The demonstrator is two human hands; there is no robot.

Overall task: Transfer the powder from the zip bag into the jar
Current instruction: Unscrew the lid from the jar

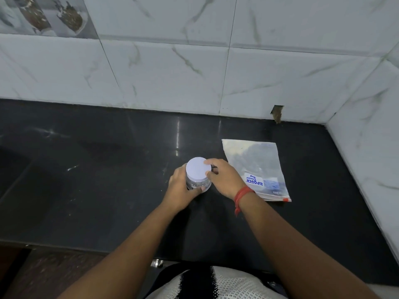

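A small clear jar (197, 184) with a white lid (197, 169) stands upright on the black counter (97, 180). My left hand (182, 189) wraps around the jar's body from the left. My right hand (225, 179) holds the lid's right edge with thumb and fingertips; a red thread is tied around that wrist. A clear zip bag (257, 167) lies flat on the counter just right of my right hand, with a blue printed label near its front end and a red tab at its front corner. Pale powder shows at the bag's far end.
White marble-pattern tiled walls (194, 72) rise behind the counter and along its right side. A small broken hole (277, 113) sits in the back wall's base. The counter's front edge (86, 247) runs close to my body.
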